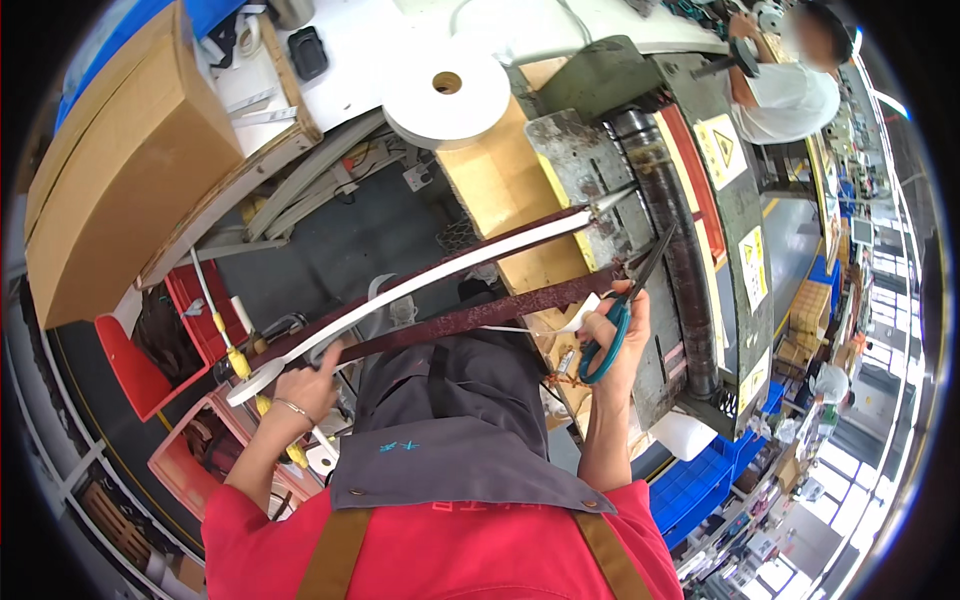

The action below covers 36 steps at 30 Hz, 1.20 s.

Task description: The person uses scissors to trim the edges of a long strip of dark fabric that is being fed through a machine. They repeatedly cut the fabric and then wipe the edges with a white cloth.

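Observation:
My right hand (619, 330) holds teal-handled scissors (613, 334), their dark blades pointing up toward the metal roller (667, 240) of a machine. A loose white tape end (581, 313) is pinched in the same fingers. My left hand (307, 390) is at the lower left, index finger extended by the near end of a dark red strip (480, 313); whether it grips anything is unclear. A white tape (435, 279) lies along a second dark red strip, running from the machine plate (592, 172) to a small white roll (256, 381) beside my left hand.
A large white tape roll (446, 97) rests at the table end. A cardboard box (127, 157) stands at the upper left, above red crates (150, 360). Blue crates (690, 480) sit at the lower right. A person in a white shirt (791, 97) is beyond the machine.

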### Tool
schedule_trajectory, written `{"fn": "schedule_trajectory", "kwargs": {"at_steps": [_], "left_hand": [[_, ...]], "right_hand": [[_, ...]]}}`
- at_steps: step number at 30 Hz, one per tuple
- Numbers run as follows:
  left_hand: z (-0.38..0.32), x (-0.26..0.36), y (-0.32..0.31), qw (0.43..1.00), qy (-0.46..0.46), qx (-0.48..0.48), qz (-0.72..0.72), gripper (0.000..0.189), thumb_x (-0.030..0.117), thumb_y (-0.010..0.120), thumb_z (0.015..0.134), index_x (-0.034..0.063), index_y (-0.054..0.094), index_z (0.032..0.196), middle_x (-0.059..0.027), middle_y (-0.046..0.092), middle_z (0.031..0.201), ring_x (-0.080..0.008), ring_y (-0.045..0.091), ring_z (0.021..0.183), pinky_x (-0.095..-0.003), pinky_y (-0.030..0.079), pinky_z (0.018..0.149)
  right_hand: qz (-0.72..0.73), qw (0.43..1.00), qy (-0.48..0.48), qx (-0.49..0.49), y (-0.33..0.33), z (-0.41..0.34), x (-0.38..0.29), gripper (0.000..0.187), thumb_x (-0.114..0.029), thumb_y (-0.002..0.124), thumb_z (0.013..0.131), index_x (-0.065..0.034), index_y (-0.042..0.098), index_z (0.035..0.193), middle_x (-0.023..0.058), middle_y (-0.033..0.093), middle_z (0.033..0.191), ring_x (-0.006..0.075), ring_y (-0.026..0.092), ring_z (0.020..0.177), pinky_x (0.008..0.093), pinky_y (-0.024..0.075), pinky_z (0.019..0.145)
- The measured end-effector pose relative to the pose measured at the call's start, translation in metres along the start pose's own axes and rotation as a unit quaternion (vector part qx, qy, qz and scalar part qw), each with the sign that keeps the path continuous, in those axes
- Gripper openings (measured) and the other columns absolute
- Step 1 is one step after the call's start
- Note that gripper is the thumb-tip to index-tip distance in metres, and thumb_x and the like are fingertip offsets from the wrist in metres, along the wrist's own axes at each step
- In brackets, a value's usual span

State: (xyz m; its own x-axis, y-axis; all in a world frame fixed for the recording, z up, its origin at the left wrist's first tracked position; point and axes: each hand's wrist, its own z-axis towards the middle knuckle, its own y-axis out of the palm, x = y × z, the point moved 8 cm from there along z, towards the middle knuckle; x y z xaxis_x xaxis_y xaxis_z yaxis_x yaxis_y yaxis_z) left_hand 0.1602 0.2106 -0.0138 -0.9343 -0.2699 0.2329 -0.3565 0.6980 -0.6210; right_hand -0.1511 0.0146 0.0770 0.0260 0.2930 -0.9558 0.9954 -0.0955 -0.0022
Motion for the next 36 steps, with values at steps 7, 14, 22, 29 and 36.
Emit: {"fn": "schedule_trajectory", "kwargs": {"at_steps": [7,14,22,29,36], "left_hand": [[0.066,0.214,-0.079,0.754,0.358,0.055,-0.548,0.029,0.012,0.060,0.078,-0.0033,0.055,0.102,-0.0124,0.061,0.093,-0.0164,0.059,0.087,-0.0269,0.046,0.074],[0.109,0.258,-0.053,0.684,0.247,-0.082,-0.681,0.013,0.009,0.055,0.082,-0.0031,0.057,0.086,-0.0046,0.059,0.071,-0.0071,0.055,0.060,-0.0185,0.046,0.057],[0.134,0.279,-0.064,0.721,0.162,-0.099,-0.667,0.015,0.016,0.056,0.081,0.0015,0.056,0.077,-0.0035,0.055,0.060,-0.0073,0.051,0.049,-0.0188,0.042,0.046],[0.135,0.287,-0.069,0.722,0.176,-0.051,-0.667,0.018,0.016,0.056,0.081,0.0001,0.056,0.073,-0.0029,0.055,0.057,-0.0053,0.049,0.045,-0.0173,0.040,0.042],[0.139,0.288,-0.068,0.729,0.156,-0.042,-0.665,0.018,0.016,0.056,0.080,-0.0003,0.056,0.071,-0.0031,0.054,0.056,-0.0060,0.049,0.043,-0.0182,0.040,0.042]], "right_hand": [[0.064,0.997,0.009,0.040,0.001,-0.019,0.019,0.043,0.009,0.057,0.068,-0.0041,0.042,0.106,0.0024,0.052,0.074,0.0112,0.054,0.056,0.0217,0.0443,0.048],[0.040,0.991,0.053,0.116,-0.035,-0.018,0.023,0.031,0.003,0.055,0.074,-0.0028,0.042,0.102,0.0038,0.054,0.069,0.0088,0.051,0.050,0.0195,0.0413,0.045],[-0.114,0.979,0.151,-0.073,-0.046,-0.044,0.021,0.034,-0.030,0.038,0.083,0.0014,0.044,0.095,0.0030,0.044,0.046,0.0086,0.039,0.040,0.0192,0.0340,0.045],[-0.017,0.984,0.155,-0.087,-0.052,-0.046,0.035,0.032,-0.028,0.040,0.083,0.0000,0.045,0.096,0.0018,0.043,0.048,0.0077,0.038,0.042,0.0202,0.0280,0.042],[-0.005,0.968,0.225,-0.112,-0.051,-0.049,0.040,0.038,-0.034,0.041,0.085,-0.0008,0.042,0.105,0.0022,0.045,0.056,0.0083,0.040,0.046,0.0199,0.0314,0.044]]}}
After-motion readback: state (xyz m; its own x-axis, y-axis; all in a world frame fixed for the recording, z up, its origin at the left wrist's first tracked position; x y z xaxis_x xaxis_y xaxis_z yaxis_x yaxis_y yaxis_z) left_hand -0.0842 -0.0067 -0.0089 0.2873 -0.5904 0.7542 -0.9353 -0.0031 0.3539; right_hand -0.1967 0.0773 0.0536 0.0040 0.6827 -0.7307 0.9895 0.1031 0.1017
